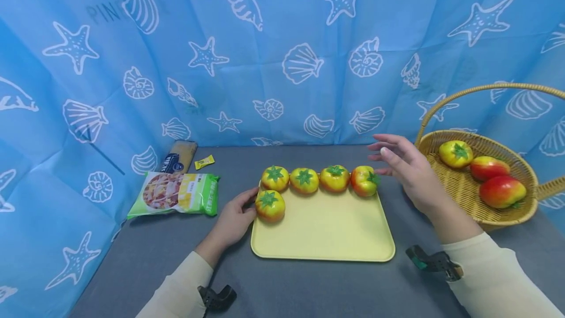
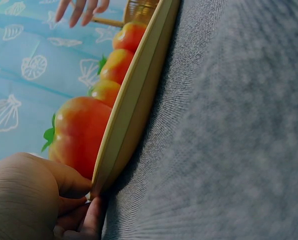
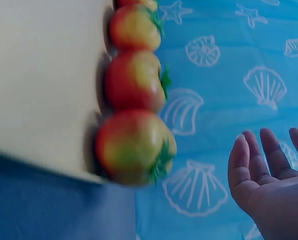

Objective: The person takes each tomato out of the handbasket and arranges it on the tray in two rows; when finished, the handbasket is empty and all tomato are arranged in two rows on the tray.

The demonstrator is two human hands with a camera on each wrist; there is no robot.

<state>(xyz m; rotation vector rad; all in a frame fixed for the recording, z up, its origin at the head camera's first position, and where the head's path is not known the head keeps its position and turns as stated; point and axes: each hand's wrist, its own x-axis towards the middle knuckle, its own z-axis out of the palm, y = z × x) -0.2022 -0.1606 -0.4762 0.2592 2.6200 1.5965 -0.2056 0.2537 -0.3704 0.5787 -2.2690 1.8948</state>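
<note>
My left hand (image 1: 237, 218) pinches the left rim of a pale yellow tray (image 1: 326, 234) between thumb and fingers, as the left wrist view shows at the tray's edge. Several yellow-red persimmons (image 1: 304, 181) with green leaf caps line the tray's far side. One more persimmon (image 1: 270, 205) sits in front of that row at the left, close by my left hand. Off the tray's far right corner, my right hand (image 1: 408, 171) is raised with nothing in it, fingers spread and slightly bent. The corner persimmon (image 3: 134, 147) lies on its side nearest to it.
To the right stands a wicker basket (image 1: 454, 200) with a tall handle, holding a persimmon (image 1: 456, 154) and two red-yellow fruits (image 1: 502, 191). At left lie a green food bag (image 1: 176, 194), a brown packet (image 1: 180, 156) and a small yellow sachet (image 1: 204, 162). A blue curtain (image 1: 282, 28) hangs behind.
</note>
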